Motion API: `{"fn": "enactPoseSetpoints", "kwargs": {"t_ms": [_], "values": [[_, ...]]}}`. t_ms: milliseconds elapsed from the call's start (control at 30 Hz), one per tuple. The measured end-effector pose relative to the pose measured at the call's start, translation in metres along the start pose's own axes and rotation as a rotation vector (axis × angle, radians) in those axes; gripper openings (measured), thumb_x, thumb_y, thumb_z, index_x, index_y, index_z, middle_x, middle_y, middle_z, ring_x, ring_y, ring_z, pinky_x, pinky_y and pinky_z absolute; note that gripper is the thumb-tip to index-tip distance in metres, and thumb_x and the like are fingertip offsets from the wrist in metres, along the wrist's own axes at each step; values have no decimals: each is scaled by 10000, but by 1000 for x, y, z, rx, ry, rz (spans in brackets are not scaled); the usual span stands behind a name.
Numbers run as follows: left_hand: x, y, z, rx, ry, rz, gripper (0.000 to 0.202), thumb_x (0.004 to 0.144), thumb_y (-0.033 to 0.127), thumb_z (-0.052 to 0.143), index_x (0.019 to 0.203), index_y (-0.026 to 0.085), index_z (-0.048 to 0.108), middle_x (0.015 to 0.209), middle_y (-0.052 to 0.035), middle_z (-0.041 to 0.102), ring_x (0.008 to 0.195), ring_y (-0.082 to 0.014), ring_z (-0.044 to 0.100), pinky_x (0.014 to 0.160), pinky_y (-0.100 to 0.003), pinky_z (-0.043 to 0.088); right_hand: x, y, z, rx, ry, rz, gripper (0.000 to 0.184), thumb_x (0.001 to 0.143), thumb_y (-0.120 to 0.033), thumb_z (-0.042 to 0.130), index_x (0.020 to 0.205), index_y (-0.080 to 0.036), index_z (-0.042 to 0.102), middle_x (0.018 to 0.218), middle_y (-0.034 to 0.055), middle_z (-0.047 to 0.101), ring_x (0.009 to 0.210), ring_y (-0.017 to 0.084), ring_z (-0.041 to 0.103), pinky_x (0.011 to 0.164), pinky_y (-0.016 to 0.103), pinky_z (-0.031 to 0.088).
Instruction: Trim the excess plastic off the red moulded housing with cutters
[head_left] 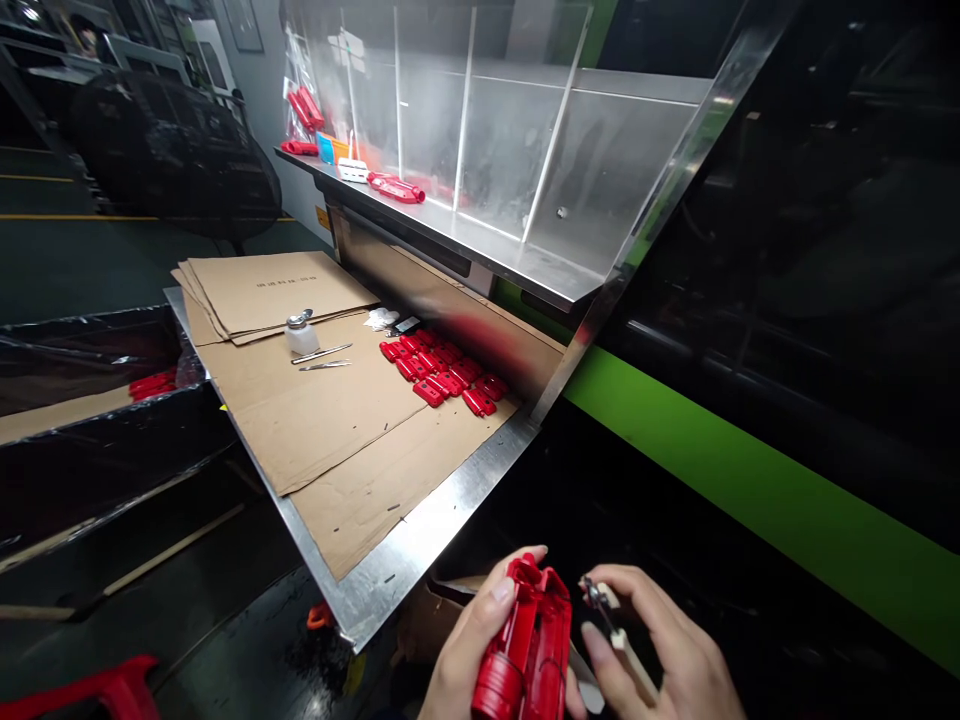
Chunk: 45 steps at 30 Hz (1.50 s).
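Red and hollowed, one part [553,625] is gripped in the left hand [459,658], to the right of the table [431,545] and its near corner. Just beside it, the right hand [679,655] grasps a pale-handled tool [634,665], its metal tip near the part but apart. On the cardboard [322,430], red pieces [450,383] lie clustered, well apart from a bottle [302,337] and two slim metal tools [321,353].

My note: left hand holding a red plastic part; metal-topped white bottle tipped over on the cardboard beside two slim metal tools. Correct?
Not tipped over: in the head view, the metal-topped white bottle stands upright on the cardboard. The left hand does hold a red plastic part.
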<state>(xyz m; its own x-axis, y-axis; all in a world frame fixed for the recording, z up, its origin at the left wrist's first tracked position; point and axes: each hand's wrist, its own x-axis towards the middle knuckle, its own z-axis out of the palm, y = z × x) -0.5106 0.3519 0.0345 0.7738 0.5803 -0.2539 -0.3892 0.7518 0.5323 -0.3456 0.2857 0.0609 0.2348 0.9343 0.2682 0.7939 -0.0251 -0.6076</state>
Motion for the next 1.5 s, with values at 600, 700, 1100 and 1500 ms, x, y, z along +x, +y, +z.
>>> {"fn": "enactPoseSetpoints", "kwargs": {"t_ms": [600, 700, 1100, 1500], "values": [[-3, 6, 13, -54, -44, -65, 621, 998, 534, 123, 1461, 156, 289, 746, -140, 715, 659, -220, 655, 732, -339, 435, 13, 24, -46, -710, -6, -683, 428, 847, -202, 546, 1226, -15, 616, 1059, 117, 658, 984, 242, 538, 925, 401, 375], [-2, 4, 12, -78, -60, -54, 613, 999, 522, 104, 1468, 156, 255, 738, -139, 716, 640, -212, 652, 723, -334, 434, 14, 22, -42, -677, 4, -658, 418, 851, -209, 549, 1220, -30, 631, 1059, 102, 667, 977, 238, 541, 924, 398, 374], [1, 1, 14, -44, -10, -32, 626, 986, 593, 207, 1464, 191, 170, 777, -134, 735, 617, -205, 666, 671, -314, 484, 23, 7, -47, -982, -49, -847, 445, 857, -232, 585, 1252, -28, 611, 1002, 106, 697, 875, 254, 565, 817, 445, 390], [3, 1, 15, -101, 45, -94, 548, 996, 551, 183, 1437, 226, 199, 685, -93, 686, 612, -273, 698, 624, -358, 538, 18, -2, -34, -941, 22, -731, 383, 919, -153, 449, 1247, -26, 602, 1007, 100, 681, 892, 261, 555, 850, 447, 406]]}}
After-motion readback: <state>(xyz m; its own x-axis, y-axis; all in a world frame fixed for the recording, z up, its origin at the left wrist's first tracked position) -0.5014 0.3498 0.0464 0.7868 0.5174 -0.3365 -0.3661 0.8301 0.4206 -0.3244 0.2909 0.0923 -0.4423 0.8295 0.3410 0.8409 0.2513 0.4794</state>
